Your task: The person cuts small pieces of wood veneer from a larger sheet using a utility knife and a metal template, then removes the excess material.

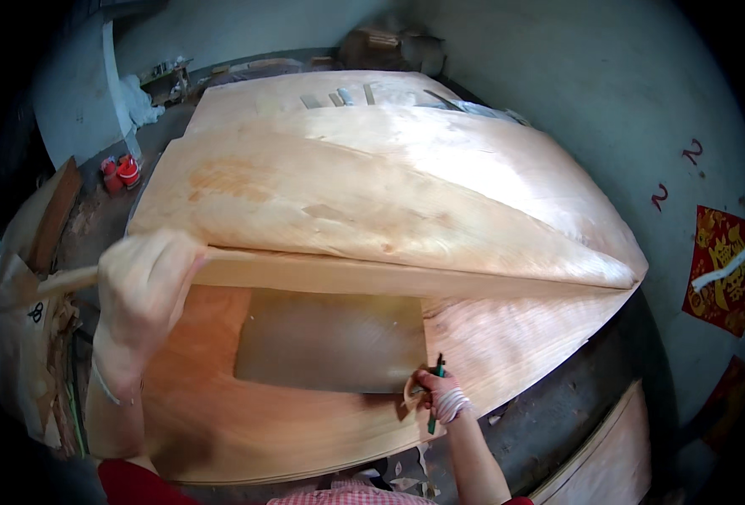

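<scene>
My left hand (147, 273) is closed in a fist around a long, narrow strip of pale wood (68, 279). The strip sticks out to the left of the fist and seems to run on to the right along a raised edge. A large sheet of thin wood veneer (297, 189) lies behind it, reaching a point at the far right. In front is a brown-grey rectangular plate (330, 341) resting on reddish veneer. At its lower right corner, my right hand (441, 394), with white wrapping around it, holds a slim dark green tool (434, 417), possibly a knife. A small wood curl touches its fingers.
More pale veneer sheets (364, 88) lie at the back, with several small flat pieces on top. Red containers (120, 172) stand on the floor at left. Another veneer piece (600, 454) is at lower right, near scraps on the floor. A red poster (716, 269) hangs on the wall.
</scene>
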Available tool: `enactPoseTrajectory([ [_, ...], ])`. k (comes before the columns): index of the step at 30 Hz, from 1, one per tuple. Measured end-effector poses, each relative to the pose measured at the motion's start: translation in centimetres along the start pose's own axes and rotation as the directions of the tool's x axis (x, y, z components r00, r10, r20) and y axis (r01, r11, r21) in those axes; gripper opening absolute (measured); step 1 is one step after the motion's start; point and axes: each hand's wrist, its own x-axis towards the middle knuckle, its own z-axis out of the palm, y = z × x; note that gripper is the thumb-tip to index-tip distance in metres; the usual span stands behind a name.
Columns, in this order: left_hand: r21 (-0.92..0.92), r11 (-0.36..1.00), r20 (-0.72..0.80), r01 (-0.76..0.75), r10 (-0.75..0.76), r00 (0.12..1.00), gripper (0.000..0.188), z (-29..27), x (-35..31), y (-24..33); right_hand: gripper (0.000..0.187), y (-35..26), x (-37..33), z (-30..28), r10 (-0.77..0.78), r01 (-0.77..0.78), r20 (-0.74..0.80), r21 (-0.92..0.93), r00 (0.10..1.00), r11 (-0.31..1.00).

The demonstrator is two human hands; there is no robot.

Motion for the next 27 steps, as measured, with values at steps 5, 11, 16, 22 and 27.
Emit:
enactPoseTrajectory([
  [5, -0.026, 0.991, 0.151, 0.135, -0.13, 0.98, 0.014, -2.7, -3.6, 5.0, 0.009, -0.9, 4.1, -10.1, -0.168, 0.22, -0.251, 0.196, 0.953, 0.956],
  [11, -0.12, 0.888, 0.513, 0.443, -0.327, 0.794, 0.012, -4.7, -11.6, 11.8, 0.018, -5.8, -8.0, -18.0, -0.084, 0.058, -0.121, -0.206, 0.989, 0.977],
  [16, -0.173, 0.554, 0.847, 0.814, -0.337, 0.41, 0.025, -4.6, -13.4, 13.7, 0.021, -0.5, -10.8, -31.2, -0.117, -0.296, -0.567, -0.582, 0.816, 0.757],
  [22, -0.056, 0.668, 0.697, 0.742, -0.507, 0.508, 0.043, 4.8, -19.3, 6.2, 0.04, -1.2, -13.2, -33.7, -0.407, -0.397, -0.669, -0.717, 0.622, 0.573],
  [27, 0.104, 0.786, 0.571, 0.609, -0.549, 0.611, 0.039, 17.7, -20.6, -0.1, 0.035, 1.0, -10.3, -34.7, -0.504, -0.301, -0.451, -0.886, 0.736, 0.353],
])
